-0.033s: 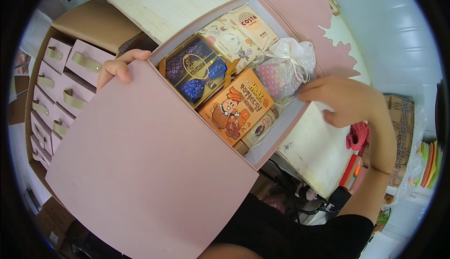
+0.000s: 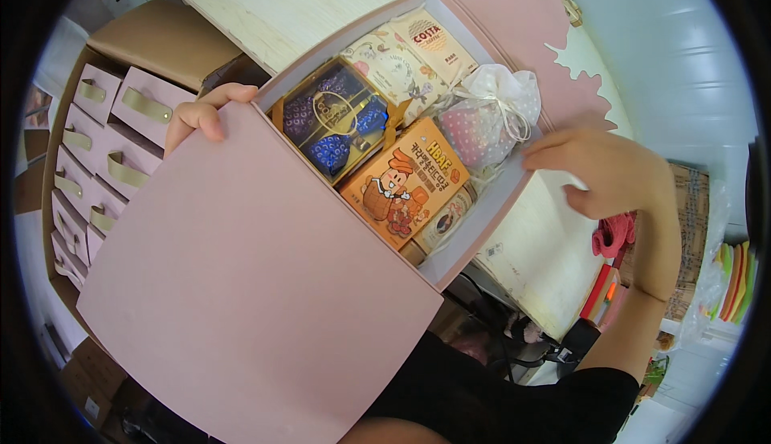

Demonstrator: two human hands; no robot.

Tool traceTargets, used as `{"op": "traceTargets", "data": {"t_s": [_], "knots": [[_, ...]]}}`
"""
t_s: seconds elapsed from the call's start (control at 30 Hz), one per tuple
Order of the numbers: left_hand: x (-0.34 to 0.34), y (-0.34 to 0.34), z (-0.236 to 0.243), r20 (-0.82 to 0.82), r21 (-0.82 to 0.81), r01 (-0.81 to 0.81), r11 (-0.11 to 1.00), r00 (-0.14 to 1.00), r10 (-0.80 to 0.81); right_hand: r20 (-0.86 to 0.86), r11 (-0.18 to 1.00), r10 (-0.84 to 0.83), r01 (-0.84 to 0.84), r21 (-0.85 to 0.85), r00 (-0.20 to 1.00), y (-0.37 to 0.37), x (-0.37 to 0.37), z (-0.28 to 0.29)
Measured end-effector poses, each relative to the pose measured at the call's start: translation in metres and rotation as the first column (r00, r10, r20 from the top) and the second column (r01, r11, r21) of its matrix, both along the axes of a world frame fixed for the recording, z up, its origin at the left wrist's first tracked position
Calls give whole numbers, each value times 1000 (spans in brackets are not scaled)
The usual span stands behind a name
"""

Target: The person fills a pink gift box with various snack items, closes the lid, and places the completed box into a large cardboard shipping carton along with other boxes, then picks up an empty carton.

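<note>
- White counter (image 2: 281, 2) carries an open pink gift box (image 2: 466, 245), jutting past its near edge.
- Left hand (image 2: 207, 114) grips a pink panel (image 2: 265, 275) by the box's left corner.
- Right hand (image 2: 602, 175), unloaded and loosely curled, reaches the right rim near a dotted pouch (image 2: 486, 122); contact is unclear.

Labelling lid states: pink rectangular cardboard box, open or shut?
Open: the pink rectangular cardboard box has its broad smooth pink panel spread outward, leaving an orange printed carton inside exposed.
</note>
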State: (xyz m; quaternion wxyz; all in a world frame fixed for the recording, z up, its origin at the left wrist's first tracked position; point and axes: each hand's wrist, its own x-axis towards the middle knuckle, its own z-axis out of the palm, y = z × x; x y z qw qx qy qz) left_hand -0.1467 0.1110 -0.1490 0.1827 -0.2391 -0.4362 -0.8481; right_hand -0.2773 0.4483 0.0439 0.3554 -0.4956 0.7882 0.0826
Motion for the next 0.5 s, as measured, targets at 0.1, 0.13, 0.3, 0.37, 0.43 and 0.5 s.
{"op": "traceTargets", "data": {"t_s": [0.1,0.13,0.3,0.37,0.43,0.5], "knots": [[4,1,-2,32,36,-16,999,999,15,-20,989,-3,0,-146,1000,4,8,3],[3,3,-1,25,36,-16,999,1000,15,-26,982,-6,1,-188,1000,6,10,-1],[-1,2,-2,0,10,-3,1000,1000,3,-163,996,-10,24,89,987,1,11,-33],[-1,3,1,23,4,26,1000,999,-27,-185,984,4,29,175,983,-3,10,-36],[2,1,3,25,10,46,999,999,-46,-171,979,26,9,203,985,-7,9,-35],[1,0,1,5,27,75,997,997,-75,-134,970,29,4,242,991,-11,7,-36]]}}
